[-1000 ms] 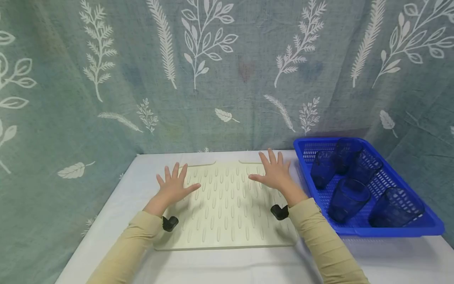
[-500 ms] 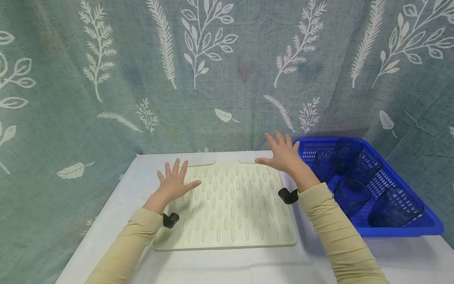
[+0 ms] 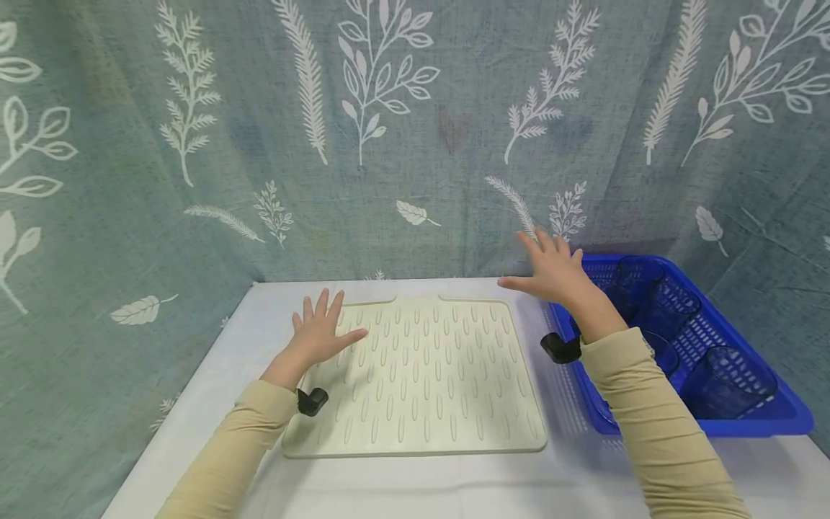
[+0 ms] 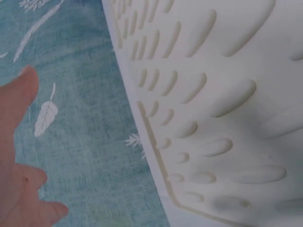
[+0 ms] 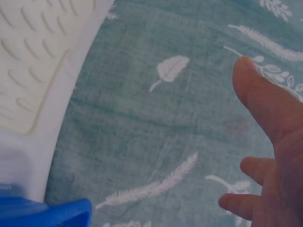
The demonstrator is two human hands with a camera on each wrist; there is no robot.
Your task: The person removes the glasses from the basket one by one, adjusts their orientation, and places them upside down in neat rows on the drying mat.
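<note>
My left hand (image 3: 314, 337) hovers over the left side of a cream draining mat (image 3: 415, 389), fingers spread and holding nothing. The mat lies flat and carries rows of raised oval ridges. My right hand (image 3: 552, 272) is in the air near the back left corner of a blue plastic basket (image 3: 794, 414), its fingers spread too and nothing in them. Inside the basket stand several clear drinking glasses, among them one at the front right (image 3: 729, 382). The right forearm hides part of the basket and some of the glasses.
A white-covered table (image 3: 415, 486) carries the mat and basket. Close behind its back edge hangs a green curtain (image 3: 415, 144) with white leaf prints, which also runs along the left side. The basket's rim (image 5: 52, 215) shows low in the right wrist view.
My right hand has risen and moved right, from above the mat to the basket's back left corner. My left hand has hardly moved and stays spread.
</note>
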